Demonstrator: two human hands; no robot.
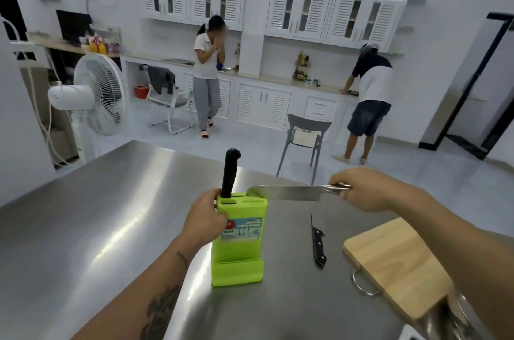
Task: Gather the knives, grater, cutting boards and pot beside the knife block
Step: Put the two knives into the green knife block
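A lime-green knife block [238, 239] stands upright on the steel table [83, 228]. My left hand [204, 218] grips the block's upper left side. A black-handled knife [230, 173] sticks up from a slot in the block's top. My right hand [367, 189] holds a steel cleaver [289, 193] by its handle, the blade level, its tip right above the block's top. Flat on the table to the right of the block lies a small black-handled knife [318, 242]. A wooden cutting board [397, 264] with a metal ring lies at the right.
A metal object [453, 317], partly hidden, sits at the bottom right beside the board. Beyond the table stand a grey chair [306, 139] and a white fan [94, 95]. Two people stand at the far counter.
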